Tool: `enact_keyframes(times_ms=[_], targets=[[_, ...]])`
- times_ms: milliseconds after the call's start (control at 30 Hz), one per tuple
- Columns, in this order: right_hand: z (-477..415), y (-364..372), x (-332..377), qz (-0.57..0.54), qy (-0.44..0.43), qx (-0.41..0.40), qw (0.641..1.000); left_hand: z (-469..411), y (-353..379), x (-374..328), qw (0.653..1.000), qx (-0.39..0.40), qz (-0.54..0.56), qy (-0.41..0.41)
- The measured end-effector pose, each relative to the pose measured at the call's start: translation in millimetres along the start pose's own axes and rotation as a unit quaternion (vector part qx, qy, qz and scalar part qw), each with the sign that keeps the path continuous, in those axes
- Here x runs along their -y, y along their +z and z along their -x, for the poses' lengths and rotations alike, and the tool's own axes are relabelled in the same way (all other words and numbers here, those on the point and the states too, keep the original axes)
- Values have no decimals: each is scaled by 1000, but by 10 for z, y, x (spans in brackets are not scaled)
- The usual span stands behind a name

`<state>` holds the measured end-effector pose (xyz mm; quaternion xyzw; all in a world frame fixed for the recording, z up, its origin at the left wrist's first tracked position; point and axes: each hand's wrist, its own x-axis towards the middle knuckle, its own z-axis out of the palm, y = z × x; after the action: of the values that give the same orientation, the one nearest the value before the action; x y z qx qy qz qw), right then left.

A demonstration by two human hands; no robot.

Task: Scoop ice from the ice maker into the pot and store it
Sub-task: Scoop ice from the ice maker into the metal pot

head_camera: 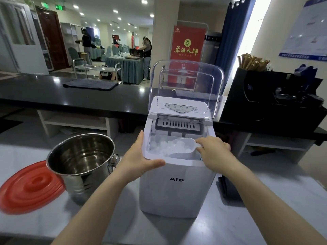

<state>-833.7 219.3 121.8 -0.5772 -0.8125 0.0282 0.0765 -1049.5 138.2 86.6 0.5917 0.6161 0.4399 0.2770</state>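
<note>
Left hand [139,159]: fingers grip white boxy ice maker [177,195] rim.
Right hand [215,150]: fingers pinch translucent plastic scoop [182,147].
Round steel pot [85,181]: nine o'clock of it.

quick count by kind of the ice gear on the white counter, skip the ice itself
ice maker: 1
steel pot: 1
red lid: 1
scoop: 1
total: 4
</note>
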Motion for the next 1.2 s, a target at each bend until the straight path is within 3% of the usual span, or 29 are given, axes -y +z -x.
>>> enact_keyframes(times_ms=[667, 967, 1200], targets=[[148, 58, -26, -227, 23, -62, 972, 10, 27, 71, 1000, -9, 3, -12], [222, 38, -26, -265, 9, -67, 962, 40, 46, 93, 999, -23, 1, -30], [322, -22, 71, -234, -2, -79, 969, 77, 3, 158, 999, -8, 26, -24]])
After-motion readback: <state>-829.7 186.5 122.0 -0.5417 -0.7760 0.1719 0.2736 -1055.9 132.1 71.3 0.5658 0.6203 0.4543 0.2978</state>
